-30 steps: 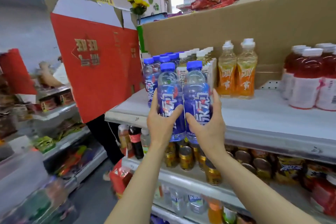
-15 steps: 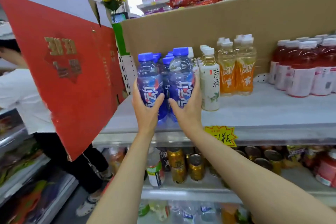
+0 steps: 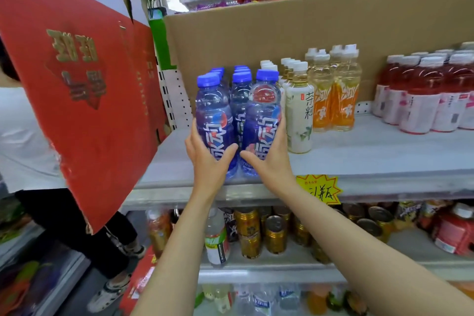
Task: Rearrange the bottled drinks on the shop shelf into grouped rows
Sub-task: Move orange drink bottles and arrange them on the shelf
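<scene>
Your left hand (image 3: 208, 159) is wrapping the lower body of the left front blue bottle (image 3: 213, 120), thumb across its label. Your right hand (image 3: 269, 161) is gripping the right front blue bottle (image 3: 263, 123) the same way; the two thumbs are nearly meeting between them. Both bottles are standing upright near the front edge of the shelf (image 3: 359, 156), at the head of two rows of blue-capped bottles (image 3: 239, 77) running back toward the cardboard box (image 3: 282, 28).

Judged step: you are seating these two as the front pair of the blue group. The right one is standing just beside the white tea bottle (image 3: 299, 113); whether they are touching is not resolvable. The orange bottles (image 3: 336, 100) and red bottles (image 3: 420, 100) are sitting further right, already grouped.

Next move calls for squaring both bottles against the ones behind, keeping them upright, then letting go without nudging the tea row.
</scene>
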